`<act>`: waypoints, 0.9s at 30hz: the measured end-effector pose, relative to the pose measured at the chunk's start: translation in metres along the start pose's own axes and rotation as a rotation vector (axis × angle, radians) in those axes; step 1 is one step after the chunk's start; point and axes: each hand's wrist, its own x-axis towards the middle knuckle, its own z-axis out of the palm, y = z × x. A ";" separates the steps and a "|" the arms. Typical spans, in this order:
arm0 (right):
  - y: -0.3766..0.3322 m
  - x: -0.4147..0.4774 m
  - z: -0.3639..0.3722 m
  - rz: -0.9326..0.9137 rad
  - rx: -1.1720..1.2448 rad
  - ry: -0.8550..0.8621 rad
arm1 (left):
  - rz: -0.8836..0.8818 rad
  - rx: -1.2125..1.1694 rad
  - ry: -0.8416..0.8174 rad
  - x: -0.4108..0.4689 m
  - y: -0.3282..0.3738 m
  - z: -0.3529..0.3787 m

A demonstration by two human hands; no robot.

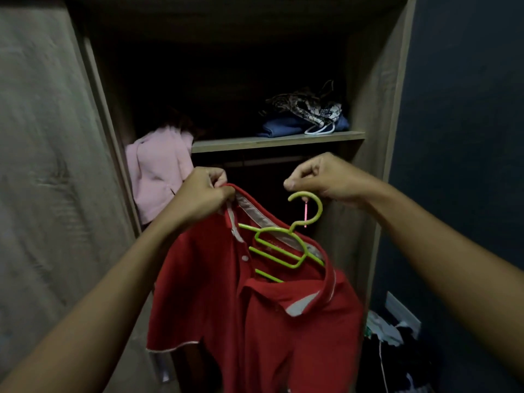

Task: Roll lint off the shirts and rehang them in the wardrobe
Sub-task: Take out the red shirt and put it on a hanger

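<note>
Red shirt, on green hanger, held near, before wardrobe. Left hand pinches collar; right hand grips hook. Step: rehanging. Next, likely: lift hook onto rail beneath shelf.

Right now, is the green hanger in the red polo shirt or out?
Partly in: the green hanger has its arms inside the red polo shirt collar, hook outside.

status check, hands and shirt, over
Left hand grips red shirt collar. Right hand holds green hanger by its hook, hanger partly inside the neck. Pink garment hangs left of the opening.
</note>
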 end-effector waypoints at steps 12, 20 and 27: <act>0.002 -0.018 0.019 0.144 0.031 -0.592 | -0.033 -0.098 0.202 0.001 -0.009 -0.023; 0.001 0.017 0.036 -0.184 -0.061 0.153 | -0.002 -0.060 0.145 -0.009 -0.006 -0.022; -0.003 0.026 0.036 -0.283 -0.304 0.224 | 0.094 0.018 0.124 -0.020 -0.001 -0.017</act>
